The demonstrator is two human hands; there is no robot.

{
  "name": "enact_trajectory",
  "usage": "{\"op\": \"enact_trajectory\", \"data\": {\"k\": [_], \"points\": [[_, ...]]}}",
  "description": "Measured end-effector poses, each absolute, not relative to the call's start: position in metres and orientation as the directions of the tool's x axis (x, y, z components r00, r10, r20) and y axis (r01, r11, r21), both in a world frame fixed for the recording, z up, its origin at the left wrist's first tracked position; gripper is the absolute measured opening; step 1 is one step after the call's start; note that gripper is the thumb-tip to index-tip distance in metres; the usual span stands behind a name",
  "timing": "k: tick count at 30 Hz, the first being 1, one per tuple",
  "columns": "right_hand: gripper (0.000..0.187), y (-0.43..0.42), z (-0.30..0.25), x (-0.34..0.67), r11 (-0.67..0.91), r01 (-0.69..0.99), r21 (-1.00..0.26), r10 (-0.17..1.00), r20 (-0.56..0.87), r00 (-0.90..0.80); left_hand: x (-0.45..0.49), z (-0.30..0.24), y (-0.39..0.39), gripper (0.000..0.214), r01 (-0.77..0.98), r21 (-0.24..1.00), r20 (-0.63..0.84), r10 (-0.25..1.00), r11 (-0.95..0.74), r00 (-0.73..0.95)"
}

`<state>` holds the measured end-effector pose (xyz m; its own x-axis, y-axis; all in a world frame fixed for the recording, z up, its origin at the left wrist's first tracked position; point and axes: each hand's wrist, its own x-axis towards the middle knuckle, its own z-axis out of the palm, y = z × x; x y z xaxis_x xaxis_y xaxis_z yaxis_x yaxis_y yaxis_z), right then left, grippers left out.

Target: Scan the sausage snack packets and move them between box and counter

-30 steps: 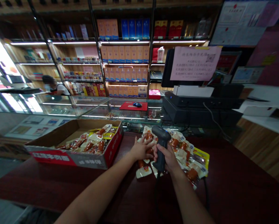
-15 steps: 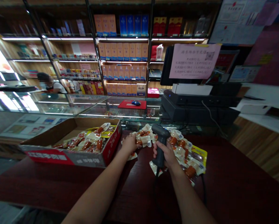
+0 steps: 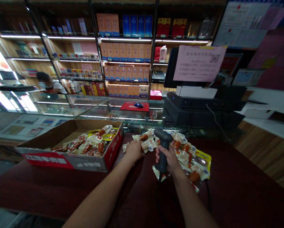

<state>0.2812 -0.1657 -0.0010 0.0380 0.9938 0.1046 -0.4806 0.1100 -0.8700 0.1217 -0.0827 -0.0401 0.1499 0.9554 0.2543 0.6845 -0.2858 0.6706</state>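
My right hand (image 3: pixel 169 155) is wrapped round the handle of a dark barcode scanner (image 3: pixel 163 148), held upright with its head pointing forward and left. My left hand (image 3: pixel 134 152) has its fingers curled down over a vacuum-packed sausage (image 3: pixel 146 145) on the dark red counter; the fingertips are partly hidden. Just beyond it lies another sausage packet (image 3: pixel 145 136). To the right of the scanner, a loose pile of sausage packets (image 3: pixel 188 155) spreads beside and behind my right hand, with a yellow packet (image 3: pixel 205 158) at its edge.
An open cardboard box (image 3: pixel 113 150) with more packets stands at the left of the counter (image 3: pixel 85 186). Behind are a glass display case (image 3: pixel 96 109), a mouse (image 3: pixel 138 104) on a red mat, and a monitor (image 3: pixel 170 69) with a paper sign. A person (image 3: pixel 53 85) sits far left.
My left hand has shifted slightly right and toward me, and its fingers have drawn in over the packet. My right hand and the scanner stay almost still.
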Motion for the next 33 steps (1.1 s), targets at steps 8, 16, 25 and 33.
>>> {"op": "enact_trajectory", "data": {"k": [8,16,25,33], "points": [[0.028,-0.167,-0.004,0.275,0.018,-0.429,-0.903,0.999,0.031,-0.024,0.094,-0.008,-0.076,0.038,0.716,0.638,0.312,0.945,-0.282,0.094],[0.038,-0.174,-0.007,0.264,-0.029,-0.276,-0.961,0.991,0.007,-0.130,0.085,-0.011,-0.070,0.018,0.783,0.593,0.349,0.936,-0.190,-0.037],[0.037,-0.171,-0.013,0.263,-0.071,-0.239,-0.968,0.992,-0.043,-0.123,0.086,-0.007,-0.074,0.022,0.936,0.299,0.389,0.919,-0.185,0.058],[0.039,-0.171,-0.010,0.262,-0.051,-0.281,-0.958,0.994,-0.023,-0.104,0.087,-0.003,-0.077,0.023,0.938,0.300,0.364,0.930,-0.175,0.057]]}}
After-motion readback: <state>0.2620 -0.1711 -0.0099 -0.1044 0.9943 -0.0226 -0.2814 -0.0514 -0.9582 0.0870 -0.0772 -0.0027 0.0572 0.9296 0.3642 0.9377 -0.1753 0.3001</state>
